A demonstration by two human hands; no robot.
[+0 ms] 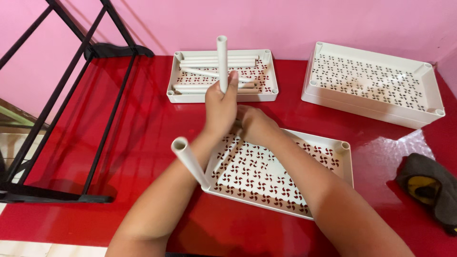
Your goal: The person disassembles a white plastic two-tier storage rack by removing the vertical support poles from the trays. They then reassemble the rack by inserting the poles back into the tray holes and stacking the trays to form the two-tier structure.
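At frame centre, the left hand point(220, 107) grips an upright white tube point(222, 62), fingers wrapped tight, over the far corner of the near tray point(285, 202). The right hand point(254, 124) rests on that corner, its fingers hidden. Judged: post-fitting in progress; next calls for seating the tube squarely in the socket.

White trays point(333, 151) pierced with dark red pinwheel cut-outs sit on the glossy red floor point(143, 138); white tubes point(222, 62), a pink wall point(285, 24), a black rack point(57, 123).

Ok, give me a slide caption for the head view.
Left hand holds white tube upright over near patterned tray; right hand at its corner.
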